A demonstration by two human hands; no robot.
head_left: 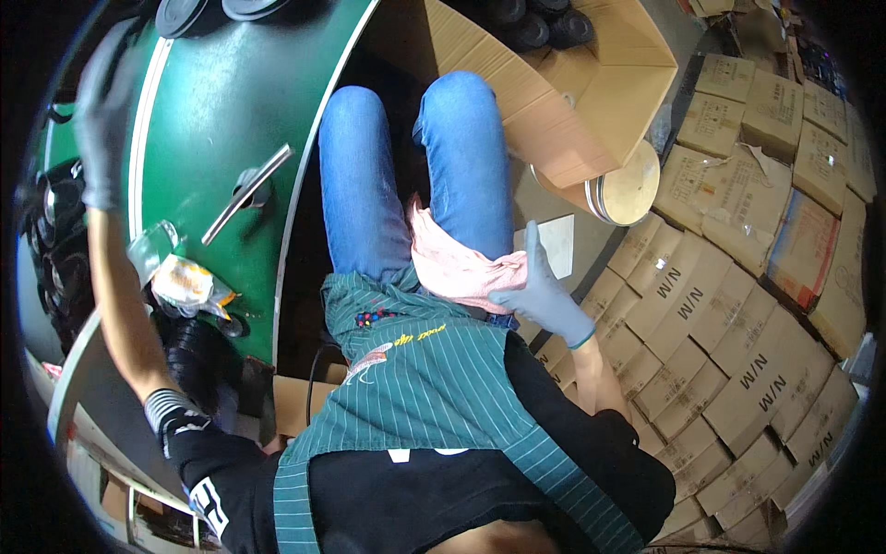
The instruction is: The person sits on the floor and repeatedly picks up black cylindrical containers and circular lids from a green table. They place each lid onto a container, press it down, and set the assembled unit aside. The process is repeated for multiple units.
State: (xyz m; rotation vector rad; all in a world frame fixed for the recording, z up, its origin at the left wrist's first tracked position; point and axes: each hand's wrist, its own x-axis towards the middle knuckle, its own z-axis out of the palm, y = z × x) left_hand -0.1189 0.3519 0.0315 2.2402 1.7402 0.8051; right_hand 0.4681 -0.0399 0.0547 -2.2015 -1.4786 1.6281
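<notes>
right grip [546,297] around end of pink cloth [459,262]

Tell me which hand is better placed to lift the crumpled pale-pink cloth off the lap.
Right, I'd judge: the grey-gloved right hand is at the right end of the crumpled pale-pink cloth, whereas the blurred grey-gloved left hand is far off leftward.
</notes>
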